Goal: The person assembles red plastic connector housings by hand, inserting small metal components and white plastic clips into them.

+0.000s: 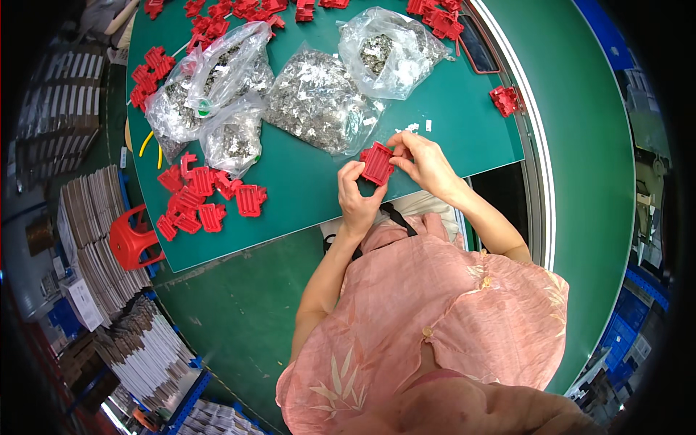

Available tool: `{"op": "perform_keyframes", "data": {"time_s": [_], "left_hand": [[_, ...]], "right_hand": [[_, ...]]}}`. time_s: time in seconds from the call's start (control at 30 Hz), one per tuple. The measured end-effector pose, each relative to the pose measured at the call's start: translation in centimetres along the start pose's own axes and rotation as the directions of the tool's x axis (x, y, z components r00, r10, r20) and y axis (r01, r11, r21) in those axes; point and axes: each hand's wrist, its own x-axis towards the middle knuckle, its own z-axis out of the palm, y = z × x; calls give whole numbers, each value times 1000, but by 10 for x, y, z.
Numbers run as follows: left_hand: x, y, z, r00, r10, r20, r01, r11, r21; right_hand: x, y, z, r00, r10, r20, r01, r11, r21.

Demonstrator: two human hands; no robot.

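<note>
A red ribbed plastic housing (378, 164) is held over the table near its front edge. My left hand (359, 199) grips it from the left and below, thumb and fingers closed on its sides. At its right edge is my right hand (426, 165), thumb and forefinger brought together against the part; anything small between those fingertips is too small to make out. Small white pieces (410, 128) lie on the green tabletop just beyond the right hand. Behind the housing lies a clear bag of small metal and white pieces (319, 98).
More clear bags (391, 54) (228, 72) stand farther back. Red housings (192, 196) are heaped at the left, with others along the far edge. A phone-like dark device (478, 45) and one red housing (504, 101) lie at right. A red stool (133, 239) stands left of the table.
</note>
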Motion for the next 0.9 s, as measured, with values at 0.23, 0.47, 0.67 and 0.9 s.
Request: {"op": "perform_keyframes", "data": {"time_s": [0.23,0.47,0.67,0.9], "left_hand": [[-2,-2,-1,997,68,27,-68,998,-10],[-3,-3,-5,995,71,63,-68,997,-39],[-3,-2,-5,995,78,66,-75,996,-48],[-1,1,-3,999,7,43,-5,999,-48]], "right_hand": [[21,-1,-14,977,42,208,-20,994,-108],[37,36,-18,859,121,497,-228,960,161],[46,32,-23,823,86,561,-267,931,249],[132,14,-58,878,-395,-270,287,886,-364]]}}
